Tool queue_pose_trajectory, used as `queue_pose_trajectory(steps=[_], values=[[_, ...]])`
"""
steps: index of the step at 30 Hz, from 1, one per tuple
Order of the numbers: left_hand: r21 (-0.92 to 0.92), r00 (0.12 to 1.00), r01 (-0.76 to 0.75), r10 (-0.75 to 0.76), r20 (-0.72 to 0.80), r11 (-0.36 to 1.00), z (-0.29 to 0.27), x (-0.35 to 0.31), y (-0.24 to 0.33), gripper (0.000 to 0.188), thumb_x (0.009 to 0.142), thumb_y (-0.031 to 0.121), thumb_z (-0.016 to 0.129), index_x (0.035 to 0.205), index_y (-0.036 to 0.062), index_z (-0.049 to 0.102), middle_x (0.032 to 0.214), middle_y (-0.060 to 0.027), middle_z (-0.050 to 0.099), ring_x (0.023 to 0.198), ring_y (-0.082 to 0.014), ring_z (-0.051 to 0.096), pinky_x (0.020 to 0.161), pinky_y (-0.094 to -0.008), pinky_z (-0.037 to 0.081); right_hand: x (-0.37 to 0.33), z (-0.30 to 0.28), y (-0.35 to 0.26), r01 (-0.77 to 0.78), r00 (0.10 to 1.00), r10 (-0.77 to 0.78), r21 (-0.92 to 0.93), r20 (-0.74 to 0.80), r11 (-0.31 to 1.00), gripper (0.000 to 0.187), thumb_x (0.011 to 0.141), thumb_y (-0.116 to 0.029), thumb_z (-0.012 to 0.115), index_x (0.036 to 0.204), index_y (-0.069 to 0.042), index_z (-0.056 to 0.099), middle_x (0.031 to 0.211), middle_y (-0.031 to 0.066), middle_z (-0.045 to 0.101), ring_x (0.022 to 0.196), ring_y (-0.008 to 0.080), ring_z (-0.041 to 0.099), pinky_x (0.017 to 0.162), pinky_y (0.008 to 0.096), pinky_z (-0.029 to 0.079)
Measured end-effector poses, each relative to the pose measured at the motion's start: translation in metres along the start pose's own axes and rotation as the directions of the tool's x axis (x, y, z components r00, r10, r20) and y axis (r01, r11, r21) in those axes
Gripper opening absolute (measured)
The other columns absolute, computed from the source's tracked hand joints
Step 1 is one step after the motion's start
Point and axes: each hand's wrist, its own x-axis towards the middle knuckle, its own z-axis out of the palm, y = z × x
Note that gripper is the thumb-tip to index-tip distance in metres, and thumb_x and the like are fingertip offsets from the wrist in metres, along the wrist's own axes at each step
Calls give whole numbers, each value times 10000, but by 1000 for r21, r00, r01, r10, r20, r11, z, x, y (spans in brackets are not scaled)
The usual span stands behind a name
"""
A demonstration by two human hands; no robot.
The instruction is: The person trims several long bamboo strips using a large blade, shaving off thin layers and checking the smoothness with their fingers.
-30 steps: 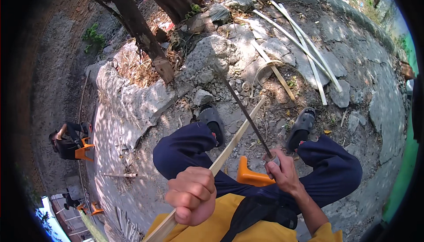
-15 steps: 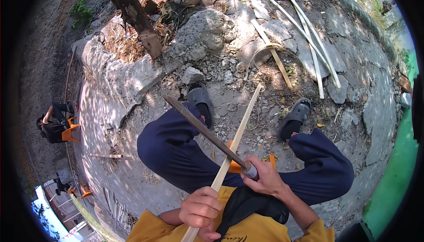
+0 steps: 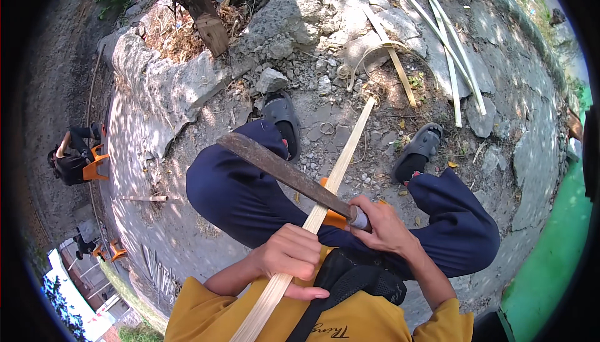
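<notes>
A long pale bamboo strip (image 3: 342, 166) slants from low by my body up to the ground between my feet. My left hand (image 3: 292, 254) is wrapped round its lower part, the thumb stretched out beneath. My right hand (image 3: 382, 223) grips a machete (image 3: 284, 172) by its short greyish handle. The dark, worn blade lies across the strip just above my left hand, its broad face showing and its tip over my left knee. Whether the edge has entered the strip I cannot tell.
Several pale strips (image 3: 451, 54) lie on the cracked ground at far right, with a shorter strip (image 3: 394, 61) and thin curled shavings nearer. Broken concrete (image 3: 187, 95) and a tree trunk (image 3: 200, 14) stand ahead. At left a person (image 3: 70, 158) sits on an orange chair (image 3: 95, 166).
The machete blade has turned to show more of its broad face. My left hand has moved slightly up with its thumb now extended. The whole view has shifted a little.
</notes>
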Motion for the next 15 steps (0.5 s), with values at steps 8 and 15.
queue_pose_trajectory(steps=[8, 15], values=[[-33, 987, -147, 149, 62, 989, 1, 25, -7, 467, 724, 119, 731, 525, 98, 309, 514, -1, 272, 385, -176, 296, 408, -317, 190, -8, 7, -5, -16, 993, 34, 160, -109, 987, 254, 750, -114, 749, 929, -42, 584, 690, 120, 618, 614, 277, 653, 603, 360, 507], [20, 988, -148, 149, -33, 989, 5, 17, -7, 357, 709, 94, 649, 533, 71, 339, 541, -30, 289, 408, -211, 326, 416, -336, 234, -2, 16, 7, 10, 993, 13, 196, -117, 981, 213, 736, -100, 737, 884, -28, 602, 714, 135, 639, 652, 313, 684, 615, 364, 508]])
